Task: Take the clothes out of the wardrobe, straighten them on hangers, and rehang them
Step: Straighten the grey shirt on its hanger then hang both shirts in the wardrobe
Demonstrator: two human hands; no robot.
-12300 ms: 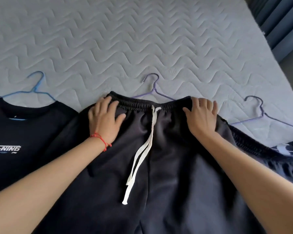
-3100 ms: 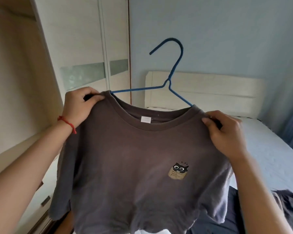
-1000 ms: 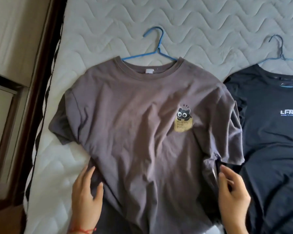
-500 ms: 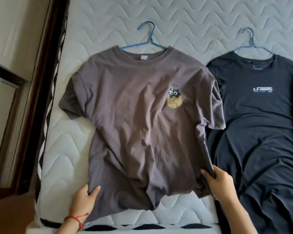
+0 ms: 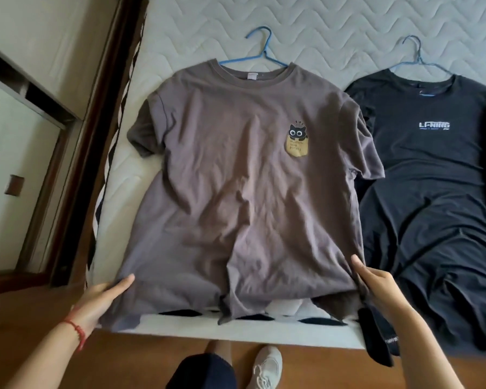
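Both hands sliding outward since earlier | left hand (image 5: 101, 300) and right hand (image 5: 376, 284) pinching brown T-shirt (image 5: 247, 192) hem corners | mattress (image 5: 334, 29) edge lying under fingers | black T-shirt (image 5: 432, 169) lying beside right fingers.

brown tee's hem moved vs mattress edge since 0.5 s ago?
Yes. The brown tee's hem now overhangs the mattress edge, toward the person, pulled by left hand and right hand.

**Materials and Surface Finish: Findings**

Brown T-shirt (image 5: 236, 192): matt knit cloth, softly creased, with a flat printed cat motif (image 5: 297, 141). Black T-shirt (image 5: 432, 178), right of frame: smoother dark cloth, faint sheen, white printed lettering. Mattress (image 5: 334, 26): pale quilted fabric, wavy stitching. Blue hanger (image 5: 260, 49), top centre: thin, smooth, apparently coated wire. Floor (image 5: 152, 360): smooth brown wood. Bed frame (image 5: 96, 113), left: dark glossy wood.
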